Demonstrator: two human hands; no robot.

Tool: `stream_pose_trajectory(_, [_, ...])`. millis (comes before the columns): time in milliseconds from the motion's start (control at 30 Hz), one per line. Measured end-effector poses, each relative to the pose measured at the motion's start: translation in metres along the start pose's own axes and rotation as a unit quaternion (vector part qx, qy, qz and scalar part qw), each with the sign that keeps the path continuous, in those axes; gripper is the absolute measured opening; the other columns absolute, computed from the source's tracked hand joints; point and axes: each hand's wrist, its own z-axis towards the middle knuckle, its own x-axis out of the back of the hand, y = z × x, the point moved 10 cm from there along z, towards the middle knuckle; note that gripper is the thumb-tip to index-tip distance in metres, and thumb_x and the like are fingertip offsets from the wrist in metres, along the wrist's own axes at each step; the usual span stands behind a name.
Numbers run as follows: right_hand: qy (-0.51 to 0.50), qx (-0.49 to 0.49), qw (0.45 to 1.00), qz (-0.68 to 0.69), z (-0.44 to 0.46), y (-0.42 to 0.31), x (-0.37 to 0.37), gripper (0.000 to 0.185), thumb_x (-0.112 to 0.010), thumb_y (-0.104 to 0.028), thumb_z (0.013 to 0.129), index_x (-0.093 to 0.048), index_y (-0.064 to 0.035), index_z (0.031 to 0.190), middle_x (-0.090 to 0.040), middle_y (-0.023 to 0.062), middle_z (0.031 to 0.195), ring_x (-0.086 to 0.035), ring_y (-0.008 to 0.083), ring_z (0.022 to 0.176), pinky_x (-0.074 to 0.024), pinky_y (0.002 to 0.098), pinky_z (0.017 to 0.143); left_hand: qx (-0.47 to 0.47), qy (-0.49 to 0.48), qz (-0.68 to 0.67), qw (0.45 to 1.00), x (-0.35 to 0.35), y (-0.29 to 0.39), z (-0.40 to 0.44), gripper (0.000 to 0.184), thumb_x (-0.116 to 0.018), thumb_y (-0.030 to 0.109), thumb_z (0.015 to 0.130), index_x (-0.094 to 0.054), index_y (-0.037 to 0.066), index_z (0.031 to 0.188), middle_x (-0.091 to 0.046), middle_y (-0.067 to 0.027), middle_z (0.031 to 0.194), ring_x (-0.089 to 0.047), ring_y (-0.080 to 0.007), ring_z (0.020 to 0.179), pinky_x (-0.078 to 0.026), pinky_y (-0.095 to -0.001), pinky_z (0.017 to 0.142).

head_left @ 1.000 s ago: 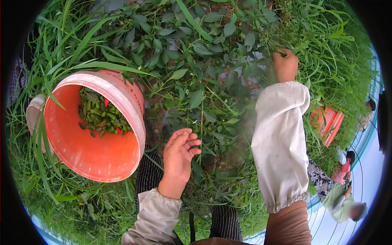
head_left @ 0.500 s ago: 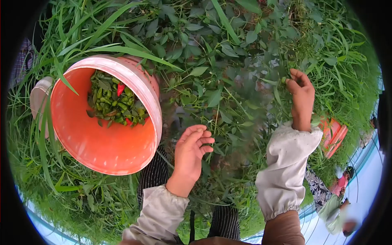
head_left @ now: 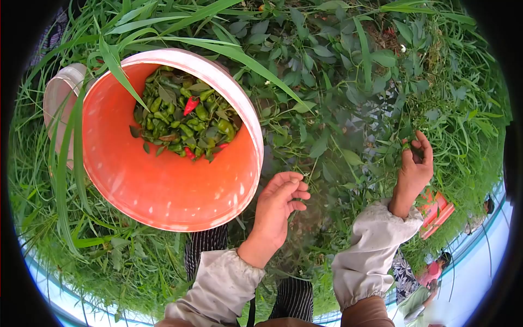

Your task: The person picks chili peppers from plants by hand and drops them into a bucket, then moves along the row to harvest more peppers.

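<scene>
My right hand (head_left: 413, 173) pinches a small green pepper (head_left: 406, 145) between thumb and fingers, up against the leafy plants. Lower and nearer the middle is my left hand (head_left: 278, 210), its thumb pressed to the forefinger and the other fingers curled. A thin stem rises by its fingertips, and whatever it holds I cannot make out. Left of that hand a tilted orange bucket (head_left: 163, 191) faces me with its mouth. Many green peppers (head_left: 185, 131) lie inside it with loose leaves, along with a few red ones such as a red pepper (head_left: 191, 105).
Pepper plants (head_left: 327, 147) fill the middle, and tall grass (head_left: 43, 207) crowds the bucket, some blades crossing its rim. A second orange container (head_left: 436, 213) stands at the right. Another person (head_left: 433, 272) is at the lower right.
The bucket appears larger and farther right in view. Both hands now appear lower and slightly to the right. The right hand still pinches a green pepper.
</scene>
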Motion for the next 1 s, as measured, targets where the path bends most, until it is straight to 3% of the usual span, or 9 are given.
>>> stream_pose_trajectory(233, [0.012, -0.013, 1.000, 0.008, -0.038, -0.046, 0.008, 0.046, -0.061, 0.010, 0.077, -0.058, -0.0015, 0.122, -0.056, 0.0016, 0.101, -0.057, 0.0094, 0.091, -0.0450, 0.0216, 0.078, 0.000, -0.012, -0.005, 1.000, -0.002, 0.007, 0.002, 0.016, -0.055, 0.017, 0.094, -0.058, 0.008, 0.107, -0.063, -0.0036, 0.095, -0.060, -0.0137, 0.086, -0.048, -0.0276, 0.070])
stream_pose_trajectory(300, [-0.100, -0.066, 0.990, 0.079, -0.064, -0.066, -0.019, 0.047, -0.065, 0.008, 0.077, -0.058, -0.0021, 0.122, -0.056, 0.0022, 0.102, -0.058, 0.0109, 0.092, -0.0446, 0.0209, 0.079, 0.000, -0.017, 0.002, 1.000, -0.010, 0.011, -0.001, 0.017, -0.054, 0.017, 0.095, -0.058, 0.007, 0.108, -0.063, -0.0050, 0.095, -0.061, -0.0158, 0.087, -0.049, -0.0289, 0.072])
stream_pose_trajectory(400, [-0.451, 0.040, 0.892, 0.018, -0.119, -0.102, -0.098, 0.044, -0.066, 0.004, 0.078, -0.058, -0.0024, 0.121, -0.059, 0.0086, 0.111, -0.060, 0.0184, 0.096, -0.0479, 0.0281, 0.084, 0.033, -0.007, -0.021, 0.999, -0.019, 0.013, -0.006, 0.020, -0.054, 0.022, 0.095, -0.057, 0.006, 0.108, -0.062, -0.0044, 0.097, -0.061, -0.0160, 0.087, -0.049, -0.0294, 0.071])
stream_pose_trajectory(467, [-0.536, 0.081, 0.840, -0.020, -0.131, -0.114, -0.126, 0.039, -0.063, 0.002, 0.080, -0.059, -0.0013, 0.119, -0.059, 0.0105, 0.114, -0.061, 0.0215, 0.098, -0.0484, 0.0311, 0.084, 0.038, -0.002, 0.040, 0.999, -0.014, 0.010, -0.005, 0.029, -0.054, 0.032, 0.096, -0.057, 0.007, 0.110, -0.060, -0.0025, 0.101, -0.057, -0.0112, 0.085, -0.046, -0.0258, 0.067])
stream_pose_trajectory(600, [-0.318, 0.154, 0.935, -0.025, -0.060, -0.098, -0.177, 0.023, -0.057, 0.001, 0.082, -0.064, -0.0009, 0.104, -0.062, 0.0162, 0.109, -0.063, 0.0343, 0.089, -0.0509, 0.0379, 0.080, 0.017, 0.021, 0.092, 0.995, 0.001, 0.008, -0.003, 0.027, -0.053, 0.029, 0.094, -0.057, 0.006, 0.108, -0.062, -0.0047, 0.097, -0.059, -0.0150, 0.085, -0.047, -0.0288, 0.066])
stream_pose_trajectory(633, [-0.252, 0.289, 0.919, -0.094, -0.046, -0.107, -0.197, 0.023, -0.055, -0.001, 0.082, -0.064, 0.0004, 0.103, -0.063, 0.0160, 0.105, -0.063, 0.0339, 0.092, -0.0516, 0.0367, 0.080, 0.019, 0.029, 0.079, 0.996, 0.002, 0.006, -0.003, 0.024, -0.053, 0.026, 0.094, -0.058, 0.006, 0.106, -0.063, -0.0044, 0.094, -0.057, -0.0136, 0.082, -0.046, -0.0280, 0.065])
stream_pose_trajectory(733, [-0.149, 0.320, 0.868, -0.349, -0.004, -0.067, -0.268, 0.023, -0.052, -0.006, 0.083, -0.066, -0.0063, 0.101, -0.065, 0.0158, 0.105, -0.064, 0.0362, 0.095, -0.0514, 0.0496, 0.075, -0.002, 0.035, 0.089, 0.995, -0.002, 0.010, -0.003, 0.020, -0.054, 0.020, 0.091, -0.061, 0.005, 0.101, -0.063, -0.0038, 0.090, -0.055, -0.0116, 0.076, -0.045, -0.0267, 0.063])
stream_pose_trajectory(933, [-0.235, 0.256, 0.788, -0.508, 0.046, -0.002, -0.278, 0.016, -0.059, -0.018, 0.083, -0.066, -0.0061, 0.092, -0.068, 0.0152, 0.093, -0.064, 0.0386, 0.088, -0.0511, 0.0505, 0.075, -0.049, 0.011, 0.181, 0.982, -0.008, 0.013, -0.005, 0.015, -0.056, 0.013, 0.091, -0.065, 0.002, 0.095, -0.061, -0.0022, 0.089, -0.054, -0.0111, 0.076, -0.045, -0.0264, 0.066])
stream_pose_trajectory(1000, [-0.267, 0.200, 0.821, -0.464, 0.048, -0.001, -0.248, 0.022, -0.059, -0.024, 0.085, -0.067, -0.0048, 0.093, -0.067, 0.0190, 0.092, -0.065, 0.0379, 0.088, -0.0510, 0.0486, 0.074, -0.072, 0.014, 0.226, 0.971, -0.010, 0.015, -0.005, 0.014, -0.056, 0.010, 0.091, -0.065, 0.001, 0.097, -0.060, -0.0018, 0.089, -0.054, -0.0116, 0.077, -0.044, -0.0261, 0.068])
